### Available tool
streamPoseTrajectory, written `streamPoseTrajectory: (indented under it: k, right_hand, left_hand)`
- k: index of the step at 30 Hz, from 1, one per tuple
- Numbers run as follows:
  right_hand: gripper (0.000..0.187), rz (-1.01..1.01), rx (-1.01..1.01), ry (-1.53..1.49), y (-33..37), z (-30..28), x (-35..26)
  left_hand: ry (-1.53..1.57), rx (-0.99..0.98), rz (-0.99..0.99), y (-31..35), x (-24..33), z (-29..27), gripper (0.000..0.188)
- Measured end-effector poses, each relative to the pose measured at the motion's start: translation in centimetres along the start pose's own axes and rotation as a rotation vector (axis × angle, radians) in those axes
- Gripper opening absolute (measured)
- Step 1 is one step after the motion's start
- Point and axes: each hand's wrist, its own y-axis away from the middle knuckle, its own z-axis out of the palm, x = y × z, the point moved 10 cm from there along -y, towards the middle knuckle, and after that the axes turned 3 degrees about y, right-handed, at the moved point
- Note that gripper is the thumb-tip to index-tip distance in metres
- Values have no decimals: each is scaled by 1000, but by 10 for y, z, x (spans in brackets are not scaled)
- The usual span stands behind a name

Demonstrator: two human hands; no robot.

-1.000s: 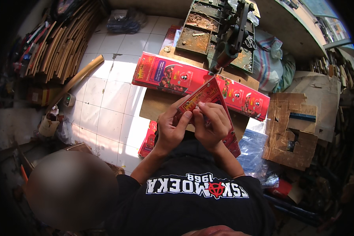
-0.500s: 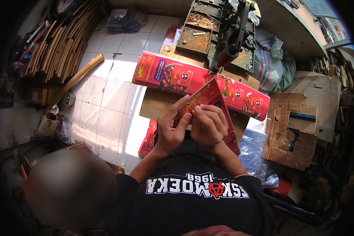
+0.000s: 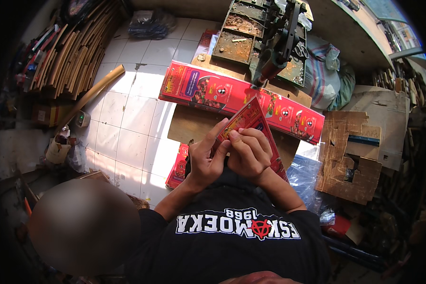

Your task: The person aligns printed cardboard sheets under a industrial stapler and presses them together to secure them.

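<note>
In front of my chest I hold a red printed sheet (image 3: 253,118), tilted, with one corner pointing away from me. My left hand (image 3: 207,154) grips its left edge, thumb on the near side and fingers behind. My right hand (image 3: 251,152) is closed with thumb and fingertips pinched at the sheet's edge close to my left thumb; whether a smaller item sits in that pinch is hidden. Just beyond lies a long stack of red printed sheets (image 3: 208,90) across a wooden board (image 3: 189,125). Another red printed piece (image 3: 177,168) rests left of my left wrist.
Behind the stack stand a black lever tool (image 3: 286,47) and a dirty metal tray (image 3: 236,45) with compartments. Clear plastic bags (image 3: 304,177) and cut cardboard (image 3: 333,165) lie right. At left are a cardboard tube (image 3: 97,92) and stacked boards (image 3: 73,52). A blurred round shape (image 3: 83,227) fills lower left.
Both hands have shifted very slightly, and the red sheet has tilted a little with them. My grip looks the same; the stack and the tools stay put.
</note>
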Motion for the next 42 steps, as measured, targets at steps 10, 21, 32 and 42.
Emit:
streamPoseTrajectory:
  k: [10,21,32,42]
  right_hand:
    - [27,77,0,-58,0,-2,6]
    - [27,189,53,-115,5,-3,18]
    - [27,233,74,-90,4,-3,21]
    - [28,160,54,-37,4,-2,12]
  left_hand:
    - [65,-39,-131,5,-10,0,43]
    - [220,-20,-197,3,-16,4,41]
    - [218,40,-171,2,-21,0,41]
    - [256,6,-213,4,-19,2,42]
